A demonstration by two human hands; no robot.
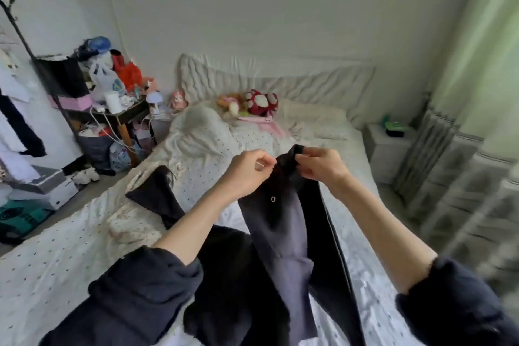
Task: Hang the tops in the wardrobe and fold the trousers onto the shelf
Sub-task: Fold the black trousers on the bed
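Observation:
I hold a dark navy garment (pixel 280 233) up over the bed (pixel 70 255); it has a small metal snap near its top and hangs down toward the lower edge of the view. My left hand (pixel 247 171) pinches its top edge on the left. My right hand (pixel 323 163) grips the same top edge on the right, close beside the left. Another dark garment (pixel 160 199) lies spread on the bed to the left, partly behind my left forearm. Whether either piece is a top or trousers I cannot tell.
A black clothes rack (pixel 16 109) with hanging clothes stands at far left. A cluttered side table (pixel 118 104) sits beside the bed's head. Plush toys (pixel 252 104) lie by the pillows. A white nightstand (pixel 390 146) and green curtain (pixel 477 70) are on the right. Boxes (pixel 42 188) lie on the floor.

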